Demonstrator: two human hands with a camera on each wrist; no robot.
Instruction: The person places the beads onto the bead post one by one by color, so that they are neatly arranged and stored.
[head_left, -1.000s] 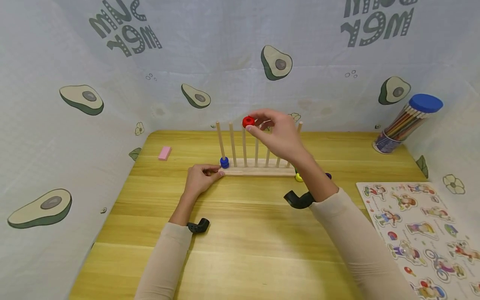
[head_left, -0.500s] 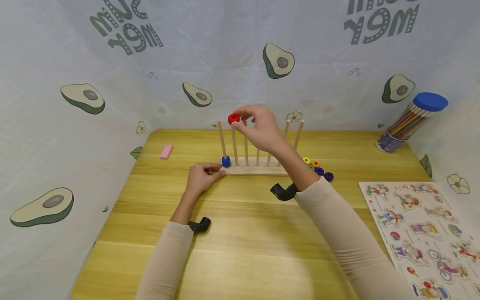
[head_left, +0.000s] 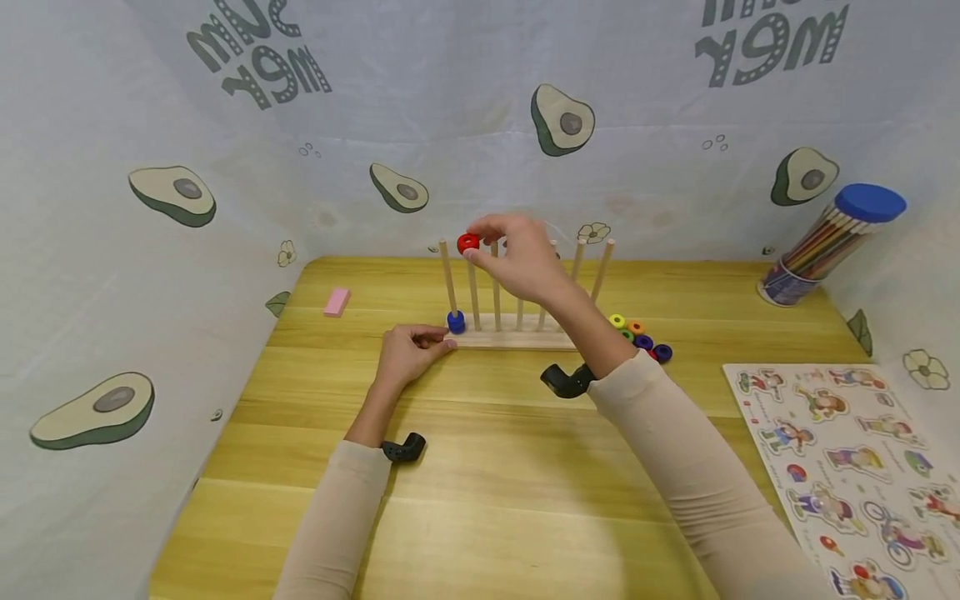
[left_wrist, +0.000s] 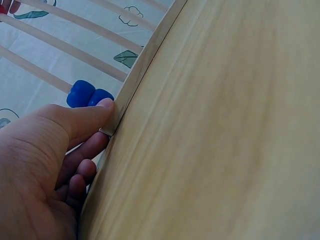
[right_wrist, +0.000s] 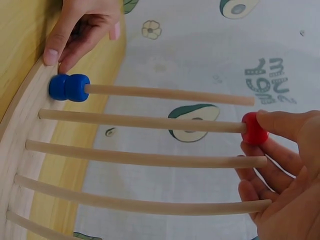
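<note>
Red bead (head_left: 468,243), pinched between the thumb and fingertips of the person's right hand (head_left: 519,260), sits at the very top of the second peg (head_left: 474,296) from the left on a wooden peg rack (head_left: 513,341). From where I stand its hole faces upward and no wood pokes out of it; I can't tell how far the peg reaches inside. The other fingers of that hand curve in behind, close to the tips of the neighbouring pegs. Down at the rack's left end, the left hand (head_left: 408,354) grips the corner of the base, thumb on the near side, fingers bent at the end. Right beside that thumb, two blue beads (head_left: 456,322) are stacked, touching, at the foot of the first peg (head_left: 448,279). Just off the rack's right end, a small cluster of loose beads lies on the wooden table (head_left: 487,517): a yellow bead (head_left: 617,321), an orange bead (head_left: 636,327), a green bead (head_left: 627,335) and some dark blue or purple ones, with a bit of red showing among them. Over to the left is a pink block (head_left: 337,302), and on the far right a tub of pencils (head_left: 787,282) with a blue lid (head_left: 870,203) leans outward behind a picture board (head_left: 832,433).
</note>
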